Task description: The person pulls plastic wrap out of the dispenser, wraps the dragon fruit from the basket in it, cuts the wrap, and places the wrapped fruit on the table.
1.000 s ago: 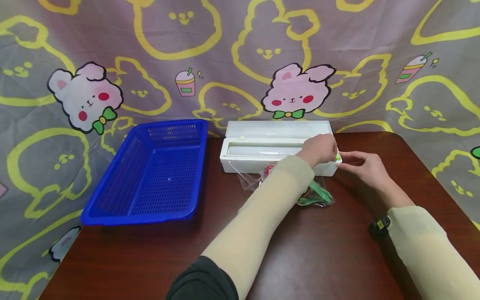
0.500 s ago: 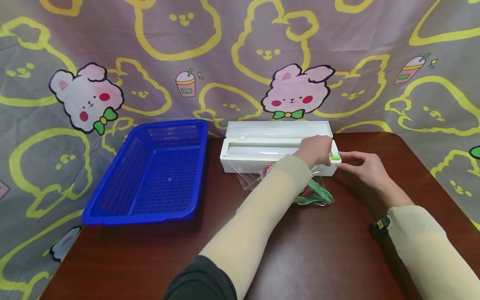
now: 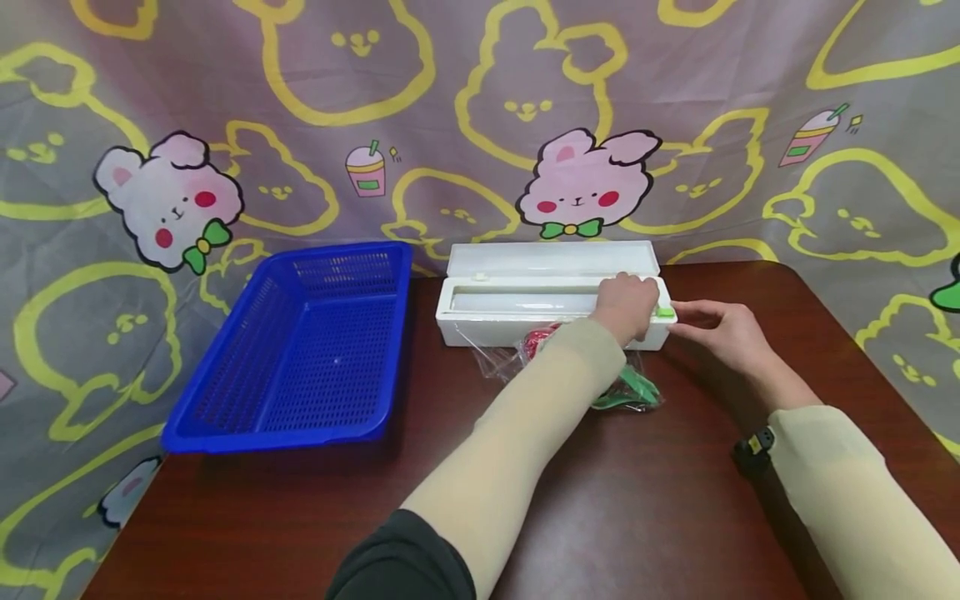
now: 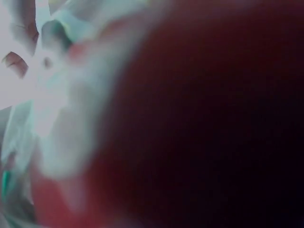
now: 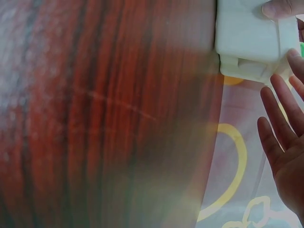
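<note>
A white cling film dispenser stands at the table's back with its lid raised and a roll inside. A green slider sits at its right end. Crossing in from the left, my left hand is at the dispenser's front rim, just left of the slider, fingers bent; its fingertips are hidden. My right hand pinches the dispenser's right end between thumb and forefinger, the other fingers extended. Below the left forearm lies a red and green item under clear film, partly covered. The left wrist view is mostly dark and blurred.
A blue perforated basket stands on the left of the brown table. A patterned cloth hangs directly behind the table.
My left hand has shifted slightly left, away from the green slider, leaving the slider in fuller view. The right hand keeps its place at the dispenser's end. The head view has shifted a little.
</note>
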{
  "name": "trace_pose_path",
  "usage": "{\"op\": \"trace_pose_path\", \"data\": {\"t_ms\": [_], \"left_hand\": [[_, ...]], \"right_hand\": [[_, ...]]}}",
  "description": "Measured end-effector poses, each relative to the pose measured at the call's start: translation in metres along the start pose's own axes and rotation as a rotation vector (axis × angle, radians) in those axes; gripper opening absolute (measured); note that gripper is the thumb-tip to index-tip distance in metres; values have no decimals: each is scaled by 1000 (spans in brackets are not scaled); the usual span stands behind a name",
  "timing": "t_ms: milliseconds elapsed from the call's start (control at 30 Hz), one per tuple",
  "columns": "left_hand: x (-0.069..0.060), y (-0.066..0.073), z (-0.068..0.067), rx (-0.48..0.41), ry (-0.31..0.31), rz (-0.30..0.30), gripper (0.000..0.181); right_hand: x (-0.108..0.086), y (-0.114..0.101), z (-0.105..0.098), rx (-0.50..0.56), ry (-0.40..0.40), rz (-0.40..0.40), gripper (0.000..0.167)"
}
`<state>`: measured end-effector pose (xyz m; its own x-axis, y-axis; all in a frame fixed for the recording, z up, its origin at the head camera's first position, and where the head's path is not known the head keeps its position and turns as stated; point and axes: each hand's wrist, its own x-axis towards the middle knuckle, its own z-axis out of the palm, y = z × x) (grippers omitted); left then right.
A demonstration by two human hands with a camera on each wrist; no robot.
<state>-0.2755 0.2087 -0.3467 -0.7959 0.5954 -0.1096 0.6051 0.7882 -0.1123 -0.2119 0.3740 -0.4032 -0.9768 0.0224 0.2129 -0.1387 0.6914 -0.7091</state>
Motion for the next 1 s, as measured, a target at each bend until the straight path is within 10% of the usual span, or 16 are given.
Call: {"op": "trace_pose_path", "data": {"t_ms": [400,1000], "left_hand": [[-4,-12,-18,-201,-62,26,40],[4,-3,-21,-202,-21,26,31]], "right_hand": [[1,-2,-4,-17,-17,2,47],[1,-2,1,47,34,-39,38]]}}
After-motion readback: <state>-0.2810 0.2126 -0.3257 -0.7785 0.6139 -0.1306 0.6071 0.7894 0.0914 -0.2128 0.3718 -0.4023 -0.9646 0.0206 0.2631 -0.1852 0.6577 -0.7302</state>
